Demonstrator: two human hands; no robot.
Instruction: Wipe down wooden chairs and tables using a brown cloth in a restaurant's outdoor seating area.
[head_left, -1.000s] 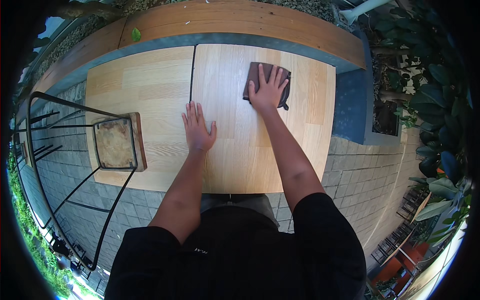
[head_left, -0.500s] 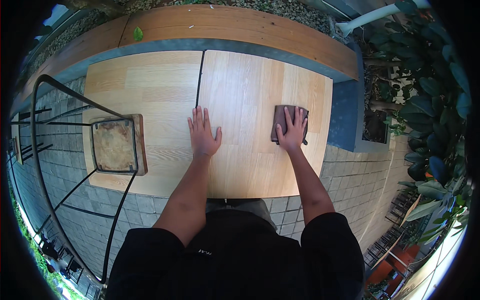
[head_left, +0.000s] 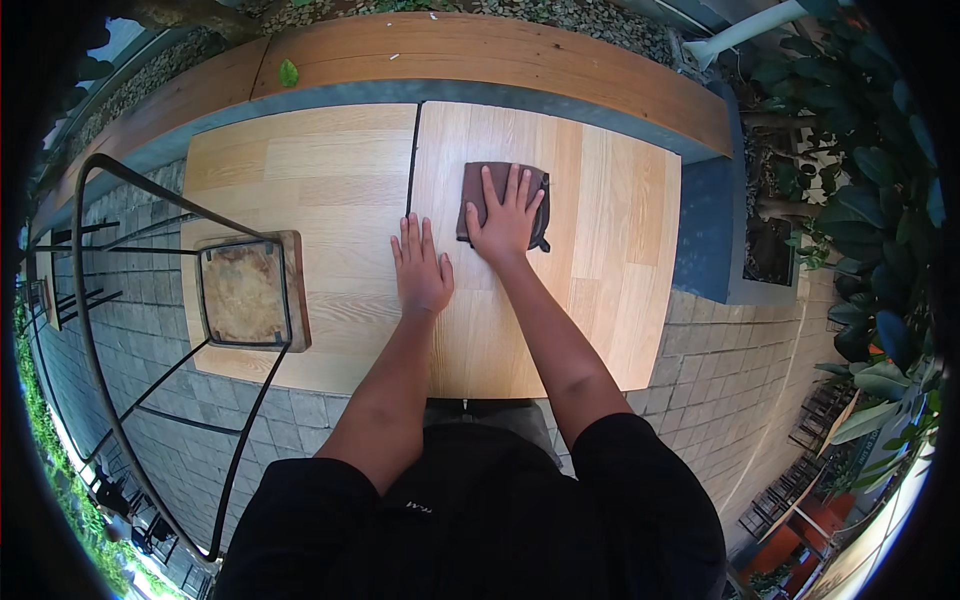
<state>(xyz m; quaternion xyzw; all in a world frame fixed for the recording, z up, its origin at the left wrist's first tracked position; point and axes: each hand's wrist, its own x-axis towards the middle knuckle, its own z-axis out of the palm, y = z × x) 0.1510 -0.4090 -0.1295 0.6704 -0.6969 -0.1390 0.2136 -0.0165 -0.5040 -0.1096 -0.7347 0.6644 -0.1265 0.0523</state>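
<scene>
My right hand [head_left: 507, 228] lies flat with spread fingers on a folded dark brown cloth [head_left: 477, 182], pressing it to the light wooden tabletop [head_left: 590, 290]. The cloth's right edge looks darker and loosely bunched, and part of it is hidden under the palm. Just left of it, my left hand [head_left: 423, 272] rests palm down on the bare wood, fingers stretched out, holding nothing. Its fingertips reach the lower end of the dark seam [head_left: 414, 150] between the two table halves.
An upturned stool [head_left: 247, 293] with black metal legs sits on the table's left side. Behind the table runs a wooden bench ledge [head_left: 480, 52] with a green leaf [head_left: 289, 72] on it. A blue-grey planter [head_left: 705, 230] and leafy plants stand to the right.
My right hand has slid the cloth leftward and farther away across the tabletop, nearer my left hand. My left hand stays in place by the seam. The whole view has shifted slightly.
</scene>
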